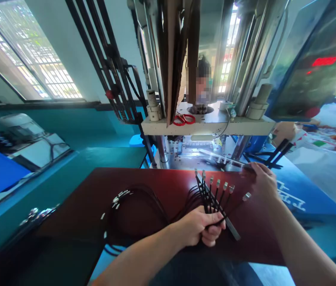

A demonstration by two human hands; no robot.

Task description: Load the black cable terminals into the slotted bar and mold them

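The left hand (208, 228) is above the near part of the dark red table (254, 234), its grip pressed together around a bundle of black cables (210, 196). The thumb lies across the bundle. The cables fan out beyond the fingers, each visible end carrying a small metal connector (225, 185); one end stands apart from the others, to the right. The remaining cable length runs left across the table in a loose coil, with further bright ends (122, 194) at its far left side.

A flat metal bar (232, 229) lies at a slant behind and below the held cables, its near end showing to the right of the left hand.

The right hand (263, 178) is raised at the right, its grip pinching one end of a slender toothed strip (224, 159). The strip extends left, in front of the press (208, 128); whether it touches the lower fixture (197, 145) cannot be told.

Red-handled scissors (184, 118) rest on the press plate. A control panel (305, 79) with red displays stands at the upper right. White branched pieces (290, 196) lie on a blue surface (313, 184) beyond the right forearm.
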